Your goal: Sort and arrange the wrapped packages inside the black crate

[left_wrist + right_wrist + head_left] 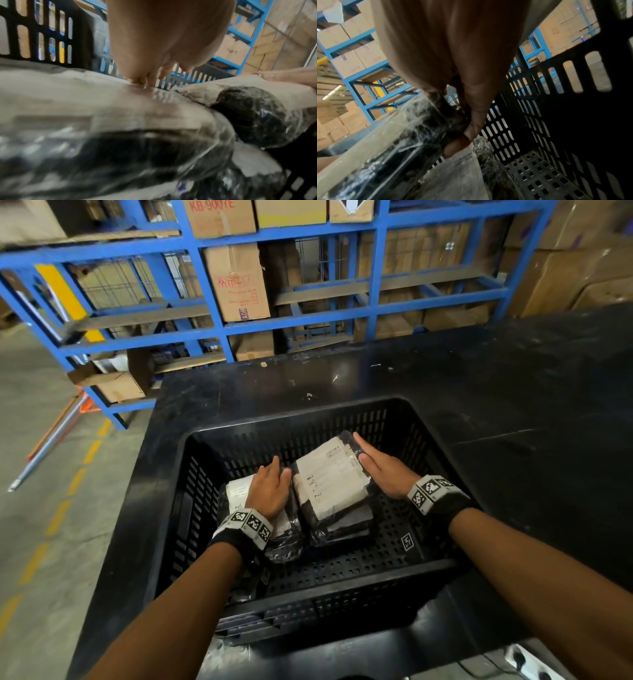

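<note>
The black crate (308,436) sits on a black table. Inside it are two piles of plastic-wrapped packages with white labels. My left hand (272,481) lies flat, fingers straight, on the left package (238,493); in the left wrist view the fingertips (145,81) press its label (77,97). The right pile's top package (330,477) lies tilted between my hands. My right hand (373,460) touches its right edge with straight fingers. In the right wrist view the right hand (471,115) rests against the package's dark wrapped side (423,128), above a lower package (457,174).
The crate's right half shows bare perforated floor (370,556) with a small square marker (407,542). The black table (513,405) stretches right and behind. Blue racks (373,275) with cardboard boxes stand beyond. To the left are concrete floor and a metal pole (48,446).
</note>
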